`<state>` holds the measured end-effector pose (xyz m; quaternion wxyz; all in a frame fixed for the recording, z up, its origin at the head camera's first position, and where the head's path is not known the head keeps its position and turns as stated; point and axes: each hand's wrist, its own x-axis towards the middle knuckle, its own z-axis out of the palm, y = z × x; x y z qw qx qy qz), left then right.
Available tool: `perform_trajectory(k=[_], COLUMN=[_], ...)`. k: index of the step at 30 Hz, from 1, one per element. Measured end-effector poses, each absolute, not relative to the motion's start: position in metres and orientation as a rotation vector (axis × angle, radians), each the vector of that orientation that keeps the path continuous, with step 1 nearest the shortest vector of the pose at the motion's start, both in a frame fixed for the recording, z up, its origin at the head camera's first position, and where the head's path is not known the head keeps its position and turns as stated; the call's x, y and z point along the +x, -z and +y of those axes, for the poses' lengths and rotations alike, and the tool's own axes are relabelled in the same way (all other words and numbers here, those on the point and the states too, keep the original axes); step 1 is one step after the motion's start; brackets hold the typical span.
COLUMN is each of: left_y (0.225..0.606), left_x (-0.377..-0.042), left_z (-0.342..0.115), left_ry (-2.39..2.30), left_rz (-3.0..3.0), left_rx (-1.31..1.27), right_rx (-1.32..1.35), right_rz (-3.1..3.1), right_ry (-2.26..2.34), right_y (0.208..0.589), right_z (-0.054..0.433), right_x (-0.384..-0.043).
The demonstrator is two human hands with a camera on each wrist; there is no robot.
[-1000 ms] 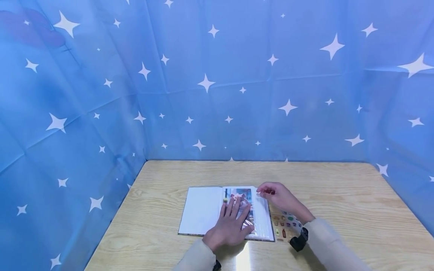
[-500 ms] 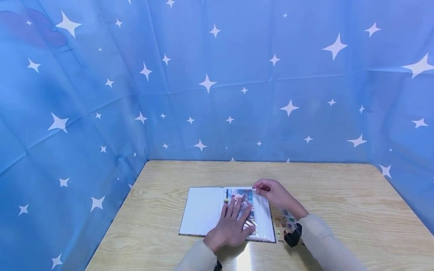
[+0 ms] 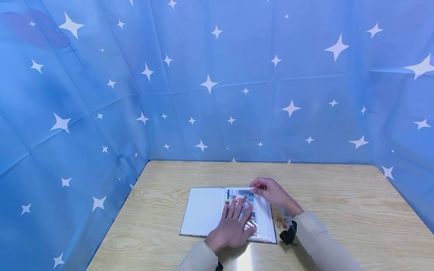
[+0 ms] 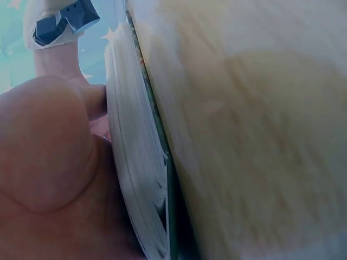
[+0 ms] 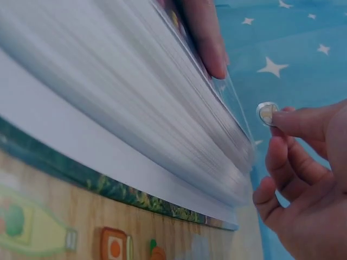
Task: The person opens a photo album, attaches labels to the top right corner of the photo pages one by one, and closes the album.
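An open photo album (image 3: 203, 210) lies on the table, its left side blank white. On its right side, a sleeve holds a picture (image 3: 243, 194) of a pink, round-eared animal. My left hand (image 3: 232, 227) rests flat over the lower part of that picture, fingers spread. In the left wrist view the thick page stack (image 4: 130, 135) stands beside my palm. My right hand (image 3: 272, 192) is at the top right of the picture. Between thumb and forefinger it pinches a small round sticker (image 5: 267, 114) with a clear edge, apart from the pages in the right wrist view.
A sticker sheet (image 3: 280, 222) with small food and bottle pictures lies right of the album, partly under my right forearm. The wooden table (image 3: 169, 177) ends at a blue curtain (image 3: 251, 124) with white stars.
My right hand has moved left, from the album's right edge to the picture's top right corner, carrying the sticker. My left hand stays on the picture. The right forearm covers more of the sticker sheet.
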<state>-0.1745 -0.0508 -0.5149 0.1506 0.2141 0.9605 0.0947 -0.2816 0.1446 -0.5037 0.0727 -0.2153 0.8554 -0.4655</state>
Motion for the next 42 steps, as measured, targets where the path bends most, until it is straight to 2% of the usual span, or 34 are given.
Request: perform_trajectory(k=[28,42], left_y=[0.517,0.537], left_x=[-0.175,-0.182], left_z=[-0.051,-0.052], left_ry=[-0.269,-0.25], left_rz=[2.752,2.783], left_rx=[0.602,0.618], right_rx=[-0.517,-0.448], right_rz=[2.599,2.641], right_ry=[1.357,1.339], right_y=[0.514,0.52], right_z=[0.132,0.129], right_x=[-0.289,-0.287])
